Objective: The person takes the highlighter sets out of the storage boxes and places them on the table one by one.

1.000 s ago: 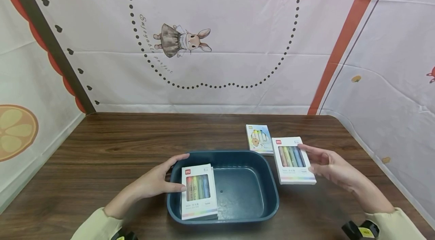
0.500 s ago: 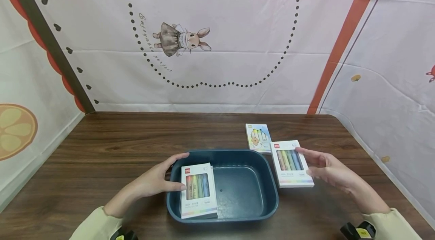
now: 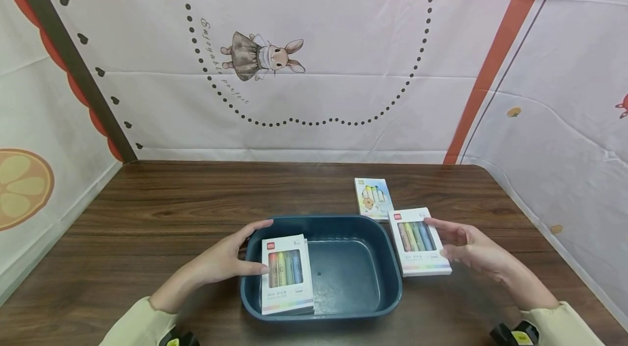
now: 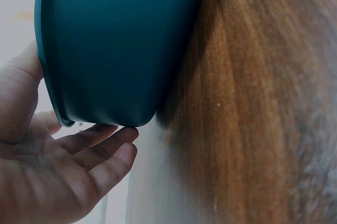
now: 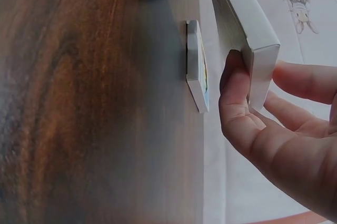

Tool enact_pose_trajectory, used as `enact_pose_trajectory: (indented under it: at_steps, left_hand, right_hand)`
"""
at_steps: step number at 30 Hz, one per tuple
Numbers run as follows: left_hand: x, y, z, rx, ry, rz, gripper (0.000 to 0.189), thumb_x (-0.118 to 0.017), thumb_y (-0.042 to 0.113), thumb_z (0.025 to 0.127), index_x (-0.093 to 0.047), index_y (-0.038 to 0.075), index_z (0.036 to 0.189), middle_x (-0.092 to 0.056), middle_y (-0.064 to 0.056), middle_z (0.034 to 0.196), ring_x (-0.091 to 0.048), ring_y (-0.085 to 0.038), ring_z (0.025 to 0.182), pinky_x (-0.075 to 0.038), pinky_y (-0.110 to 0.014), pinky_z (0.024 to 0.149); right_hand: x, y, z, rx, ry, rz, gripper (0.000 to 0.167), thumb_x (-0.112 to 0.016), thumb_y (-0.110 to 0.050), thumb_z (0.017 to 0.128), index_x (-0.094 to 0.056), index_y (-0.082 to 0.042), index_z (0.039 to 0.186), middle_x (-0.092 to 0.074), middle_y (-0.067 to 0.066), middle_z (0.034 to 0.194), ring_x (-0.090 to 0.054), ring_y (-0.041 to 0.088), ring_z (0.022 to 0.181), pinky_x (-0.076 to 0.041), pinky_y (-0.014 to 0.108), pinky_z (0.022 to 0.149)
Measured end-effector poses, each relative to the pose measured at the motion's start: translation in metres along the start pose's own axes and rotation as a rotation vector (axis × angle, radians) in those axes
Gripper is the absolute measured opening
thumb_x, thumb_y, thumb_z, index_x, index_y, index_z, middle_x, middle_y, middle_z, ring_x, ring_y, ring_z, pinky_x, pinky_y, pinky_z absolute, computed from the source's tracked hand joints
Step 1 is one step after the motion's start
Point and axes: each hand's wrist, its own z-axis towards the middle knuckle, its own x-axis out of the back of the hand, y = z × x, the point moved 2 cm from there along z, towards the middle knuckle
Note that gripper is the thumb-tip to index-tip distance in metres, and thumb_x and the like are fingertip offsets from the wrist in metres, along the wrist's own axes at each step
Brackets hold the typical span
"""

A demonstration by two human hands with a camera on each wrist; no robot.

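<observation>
A dark blue plastic basin (image 3: 353, 286) stands on the table, a white box of coloured markers (image 3: 287, 297) lying tilted at its left end. My left hand (image 3: 228, 256) holds the basin's back left corner, thumb over the rim and tip near that box. In the left wrist view its fingers (image 4: 113, 163) lie against the outer wall (image 4: 121, 50). Off the table, my right hand (image 3: 473, 248) pinches the right edge of a similar marker box (image 3: 418, 264), just beside the basin's right rim. The right wrist view shows this box (image 5: 239, 18) between thumb and fingers.
A smaller light-blue and white box of pens (image 3: 373, 196) lies flat on the wooden table (image 3: 221, 188), behind the basin's right end. A printed white cloth (image 3: 343, 35) hangs behind the table and along both sides.
My right hand has moved the marker box slightly toward me and left, nearer the basin. My left hand and the basin have stayed in place.
</observation>
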Motion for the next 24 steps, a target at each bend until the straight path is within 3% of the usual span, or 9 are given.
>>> enact_pose_trajectory:
  at_steps: [10,24]
  left_hand:
    - [0.0004,-0.0005,-0.0004,-0.02,-0.01,-0.008,0.08,-0.075,0.028,0.075,-0.029,0.022,0.141,-0.039,-0.02,0.136,-0.048,-0.032,0.115,-0.04,-0.051,0.093]
    - [0.0,-0.0012,-0.0007,-0.034,-0.022,-0.022,0.081,-0.075,0.029,0.075,-0.029,0.021,0.141,-0.04,-0.02,0.134,-0.049,-0.032,0.114,-0.043,-0.048,0.092]
  right_hand:
    - [-0.0008,0.0034,-0.0008,-0.074,0.048,-0.034,0.059,-0.056,0.002,0.085,-0.038,-0.012,0.139,-0.048,0.003,0.126,-0.055,0.014,0.1,-0.051,0.033,0.08]
    - [-0.0037,0.0094,0.0025,-0.114,0.068,-0.091,0.065,-0.058,0.001,0.084,-0.027,0.001,0.14,-0.046,0.016,0.129,-0.056,0.017,0.099,-0.052,0.033,0.079]
